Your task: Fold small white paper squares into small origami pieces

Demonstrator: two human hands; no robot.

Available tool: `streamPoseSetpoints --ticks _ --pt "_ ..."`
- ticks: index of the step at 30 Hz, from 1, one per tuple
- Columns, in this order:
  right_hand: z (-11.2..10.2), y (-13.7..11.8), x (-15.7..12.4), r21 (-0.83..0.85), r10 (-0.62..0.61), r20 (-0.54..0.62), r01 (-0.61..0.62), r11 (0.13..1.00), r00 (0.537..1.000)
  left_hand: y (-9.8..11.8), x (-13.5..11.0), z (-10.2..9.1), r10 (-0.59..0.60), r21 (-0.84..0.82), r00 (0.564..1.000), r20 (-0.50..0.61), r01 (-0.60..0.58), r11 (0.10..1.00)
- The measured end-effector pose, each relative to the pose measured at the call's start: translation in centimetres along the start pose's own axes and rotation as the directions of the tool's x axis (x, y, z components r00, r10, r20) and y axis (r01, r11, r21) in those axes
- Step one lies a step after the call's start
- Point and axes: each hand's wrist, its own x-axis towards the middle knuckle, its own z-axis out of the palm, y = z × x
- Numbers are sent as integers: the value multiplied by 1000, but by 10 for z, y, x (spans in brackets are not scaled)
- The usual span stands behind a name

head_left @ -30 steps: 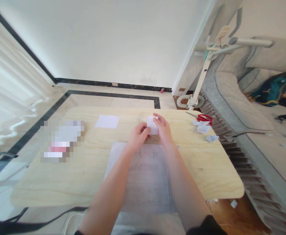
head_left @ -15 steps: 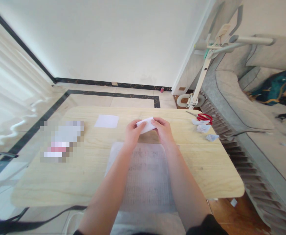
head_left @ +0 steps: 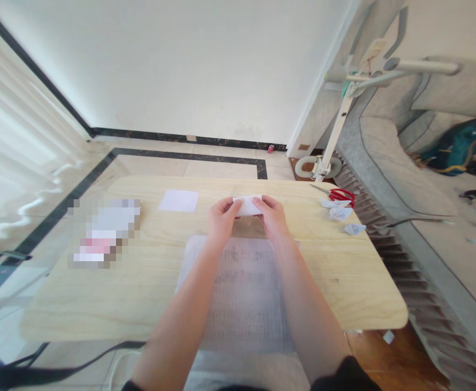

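A small folded piece of white paper (head_left: 248, 207) is held between both hands above the far middle of the light wooden table (head_left: 148, 271). My left hand (head_left: 220, 220) pinches its left end. My right hand (head_left: 273, 216) pinches its right end. Under my forearms lies a translucent cutting mat (head_left: 241, 304) with a faint grid. A flat white paper square (head_left: 178, 201) lies on the table to the left of my hands.
Red-handled scissors (head_left: 339, 194) and a few crumpled paper scraps (head_left: 339, 213) sit at the table's right far corner. A blurred-out item (head_left: 103, 233) lies on the left. A grey sofa (head_left: 404, 179) and a white stand (head_left: 335, 125) are to the right.
The folded paper has turned from upright in my right hand to lying level between both hands. My left hand has moved up onto its left end.
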Motion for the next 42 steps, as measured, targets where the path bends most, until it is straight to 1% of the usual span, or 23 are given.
streamPoseSetpoints --ticks 3,6,17,22,25,30,35,42 --pt "-2 3 1 -45 -41 9 42 998 999 4 -2 0 4 31 1000 -1 -3 1000" --pt "-2 5 1 -62 -58 16 58 996 998 4 -2 0 11 53 1000 -1 -11 999" --pt "-1 3 1 -104 -57 4 57 993 998 0 1 -1 28 55 999 -28 -26 998" --pt "-1 2 -1 -192 -123 17 124 974 992 -4 2 -2 24 52 997 -71 -20 998" --pt "0 1 -2 -220 -132 24 134 966 991 -5 2 -2 26 58 995 -97 -21 998" --pt "0 0 -2 -219 -134 32 138 966 990 -5 2 -2 43 82 992 -117 -33 996" --pt "0 2 -1 -179 -137 31 140 974 990 -5 3 -3 75 121 992 -106 -62 991" --pt "0 2 -1 -177 -142 32 145 973 989 -7 4 -3 37 52 993 -114 -31 998"
